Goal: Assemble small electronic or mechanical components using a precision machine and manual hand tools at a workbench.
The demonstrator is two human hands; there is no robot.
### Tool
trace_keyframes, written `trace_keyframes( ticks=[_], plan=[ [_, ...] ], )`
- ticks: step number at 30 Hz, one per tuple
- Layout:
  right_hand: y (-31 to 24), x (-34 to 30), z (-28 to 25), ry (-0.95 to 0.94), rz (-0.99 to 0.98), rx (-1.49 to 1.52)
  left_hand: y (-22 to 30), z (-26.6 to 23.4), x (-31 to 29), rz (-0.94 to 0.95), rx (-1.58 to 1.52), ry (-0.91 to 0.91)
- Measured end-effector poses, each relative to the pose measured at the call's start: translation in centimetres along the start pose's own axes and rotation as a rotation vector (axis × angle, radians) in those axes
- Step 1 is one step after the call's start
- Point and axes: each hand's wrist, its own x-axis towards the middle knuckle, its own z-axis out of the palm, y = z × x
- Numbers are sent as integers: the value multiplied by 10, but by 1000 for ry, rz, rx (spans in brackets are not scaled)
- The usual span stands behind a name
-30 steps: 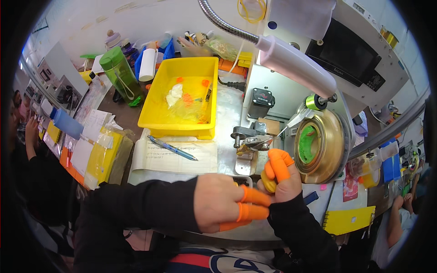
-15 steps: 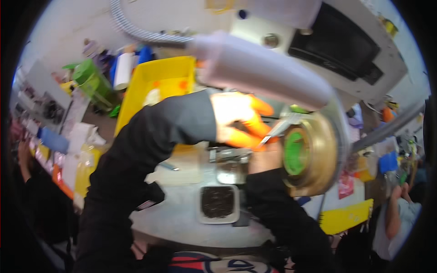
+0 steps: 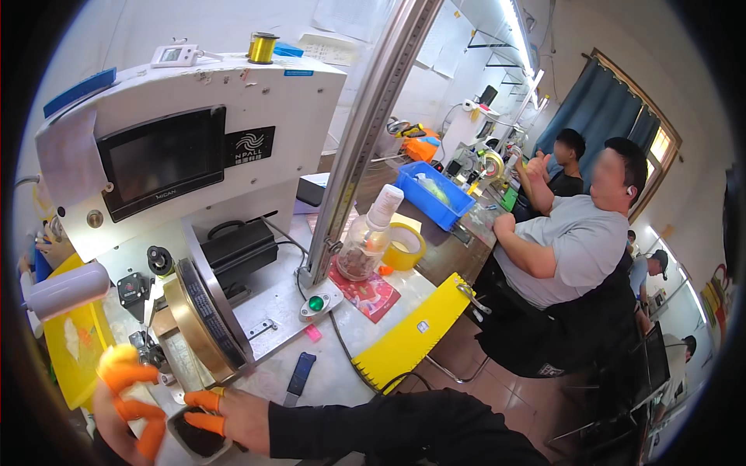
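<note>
You are resting right hand, fingers spread, on small black tray; light, rigid, grip rim at 6 o'clock. Left hand half-curled, empty.

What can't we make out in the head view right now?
- Left hand: at the dark lower-left rim, partly cut off; whether it holds anything is unclear.
- Right hand: orange-capped fingertips rest on a small dark tray; the tray's contents are too dark to identify.
- Brass-coloured wheel: seen edge-on, its face is hidden.
- Yellow bin: mostly cut off by the rim and the machine.
</note>
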Motion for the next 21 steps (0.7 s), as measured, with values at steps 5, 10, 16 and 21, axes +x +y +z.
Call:
trace_keyframes(
  ticks=[5,10,16,21],
  plan=[
    [25,-6,1,-13,-244,-465,23,27,0,420,-87,-232],
    [43,1,24,-40,-271,-532,13,31,-14,294,-251,-198],
    [36,-5,16,57,-241,-486,-14,43,-36,46,-302,-106],
    [-17,-58,-136,-163,-3,-493,-37,53,-17,-7,-298,-101]
  ],
)
